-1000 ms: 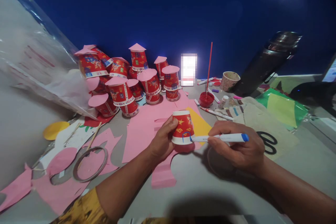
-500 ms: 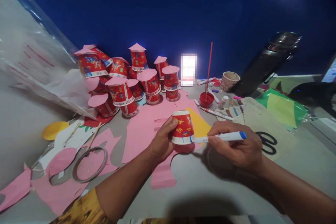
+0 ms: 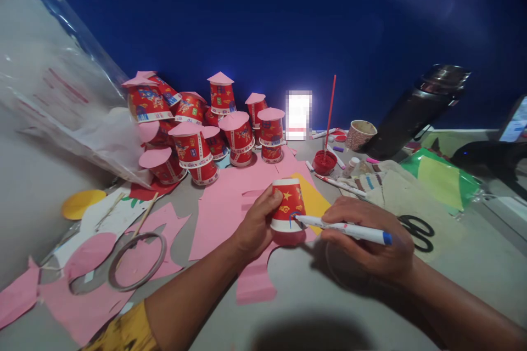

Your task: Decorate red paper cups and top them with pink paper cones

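Note:
Upside down in the middle, a red paper cup (image 3: pixel 293 194) with gold patterns is gripped at its left side by my left hand (image 3: pixel 257 225), thumb on the front. My right hand (image 3: pixel 370 236) pinches a white marker with a blue end (image 3: pixel 354 230). The marker's tip touches the cup's lower front, at a small blue arch drawn there. Under the cup lie pink paper (image 3: pixel 222 192) and a piece of yellow paper (image 3: pixel 313 197). Several red cups with pink cone tops (image 3: pixel 191 145) are stacked at the back left.
Black-handled scissors (image 3: pixel 418 233) lie on a cloth right of my right hand. Behind are a small red paint pot (image 3: pixel 325 162) with a stick, a patterned cup (image 3: pixel 360 135) and a leaning black flask (image 3: pixel 415 112). A grey ring (image 3: pixel 113 271) and pink scraps lie at left.
The marker tip has moved from the arch's right foot up and left to its top, and the marker's blue end now tilts lower. The view has shifted slightly.

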`<state>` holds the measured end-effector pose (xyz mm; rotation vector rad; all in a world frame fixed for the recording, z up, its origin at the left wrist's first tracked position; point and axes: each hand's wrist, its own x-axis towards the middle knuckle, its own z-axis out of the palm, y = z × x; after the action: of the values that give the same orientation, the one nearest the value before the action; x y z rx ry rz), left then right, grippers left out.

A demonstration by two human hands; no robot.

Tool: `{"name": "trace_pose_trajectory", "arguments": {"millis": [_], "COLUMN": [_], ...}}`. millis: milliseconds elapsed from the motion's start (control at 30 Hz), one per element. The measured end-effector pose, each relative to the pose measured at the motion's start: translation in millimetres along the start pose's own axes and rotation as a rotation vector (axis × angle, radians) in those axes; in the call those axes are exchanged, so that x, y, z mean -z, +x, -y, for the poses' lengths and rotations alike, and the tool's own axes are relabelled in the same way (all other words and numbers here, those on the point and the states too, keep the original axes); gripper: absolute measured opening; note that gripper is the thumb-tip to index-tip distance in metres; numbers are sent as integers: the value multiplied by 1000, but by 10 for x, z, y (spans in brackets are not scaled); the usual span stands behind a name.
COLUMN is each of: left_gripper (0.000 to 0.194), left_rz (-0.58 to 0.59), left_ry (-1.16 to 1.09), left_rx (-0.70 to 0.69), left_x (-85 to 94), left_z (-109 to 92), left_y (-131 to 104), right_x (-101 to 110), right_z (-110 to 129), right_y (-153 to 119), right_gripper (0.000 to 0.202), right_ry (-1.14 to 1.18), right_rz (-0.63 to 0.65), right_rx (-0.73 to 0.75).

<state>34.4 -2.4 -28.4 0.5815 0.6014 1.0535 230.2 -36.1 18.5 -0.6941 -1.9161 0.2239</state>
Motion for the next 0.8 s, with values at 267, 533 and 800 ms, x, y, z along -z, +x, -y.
{"name": "trace_pose_trajectory", "arguments": {"millis": [267,533,800], "left_gripper": [41,37,38], "left_rz": [10,27,-6], "left_ry": [-25,-24,-9], "left_rx": [5,-9,-1], "left_x": [-19,-2,-6], "left_z": [-13,-3,3], "left_y": [-8,-2,-2], "right_x": [-12,-8,1], "right_z": [-2,-8,-4], "right_y": [9,13,-19], "right_gripper": [5,4,3], "right_ry": [-29,-20,-1], "right_rz": [19,40,88], "right_rx": [31,33,20]}}
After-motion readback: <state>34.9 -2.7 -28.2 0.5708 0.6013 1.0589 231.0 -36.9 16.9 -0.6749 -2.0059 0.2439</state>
